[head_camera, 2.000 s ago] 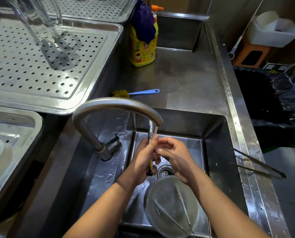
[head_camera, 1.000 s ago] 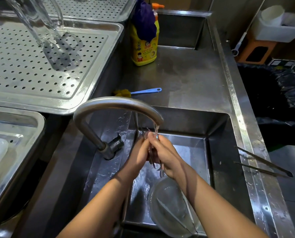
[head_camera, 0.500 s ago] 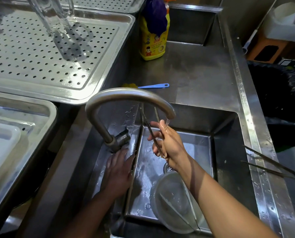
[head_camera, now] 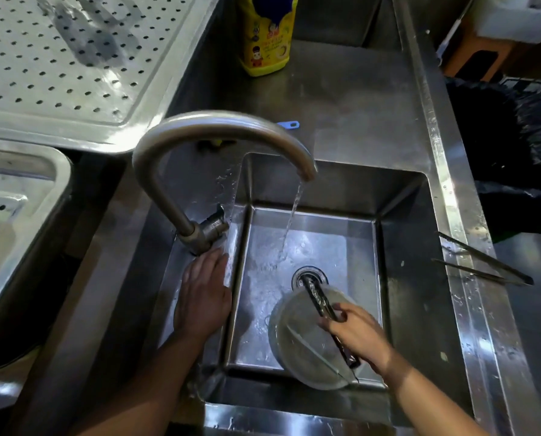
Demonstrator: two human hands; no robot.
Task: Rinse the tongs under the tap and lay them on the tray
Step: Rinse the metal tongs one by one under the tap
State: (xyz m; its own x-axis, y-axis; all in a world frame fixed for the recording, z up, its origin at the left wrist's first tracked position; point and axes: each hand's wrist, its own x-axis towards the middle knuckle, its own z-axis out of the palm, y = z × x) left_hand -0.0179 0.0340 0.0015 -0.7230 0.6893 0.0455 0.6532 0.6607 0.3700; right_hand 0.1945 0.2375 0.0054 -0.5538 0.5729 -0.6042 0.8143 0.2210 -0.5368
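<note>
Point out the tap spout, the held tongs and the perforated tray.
tap spout (head_camera: 231,124), head view, top of its arch.
tongs (head_camera: 317,298), head view, dark upper stretch.
perforated tray (head_camera: 27,89), head view, bare holed floor.

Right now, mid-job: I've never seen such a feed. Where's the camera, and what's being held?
No machine here: one camera on a person's head looks down at their bare hands over a steel sink. The tap is running. The right hand grips dark tongs over a clear bowl in the basin, outside the stream. The left hand lies flat on the sink's edge by the tap's base, holding nothing. Another pair of tongs lies on the right rim; a perforated tray sits upper left, a yellow detergent bottle behind.
</note>
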